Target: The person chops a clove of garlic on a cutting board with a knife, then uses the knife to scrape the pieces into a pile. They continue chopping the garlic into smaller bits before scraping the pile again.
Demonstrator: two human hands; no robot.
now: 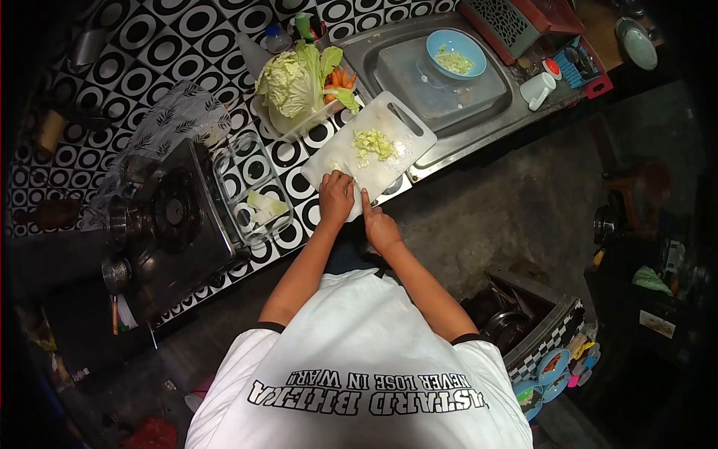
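Observation:
A white cutting board [410, 152] lies at an angle on the counter, its slotted handle toward the sink. Chopped pale-green cabbage [375, 144] is heaped on its middle. My left hand [336, 198] is closed, fingers curled down on the board's near corner over a pale piece of cabbage [338, 164], mostly hidden by the fingers. Beside it, my right hand [381, 228] grips a knife, index finger stretched along its top; the handle is covered and the thin blade hardly shows.
Behind the board, a plastic container [278, 126] holds a leafy cabbage [290, 84] and carrots [341, 79]. A blue bowl [456, 54] of chopped pieces stands in the sink area [441, 101]. Left are a glass dish [238, 173] with cabbage pieces [265, 207] and a stove [176, 209].

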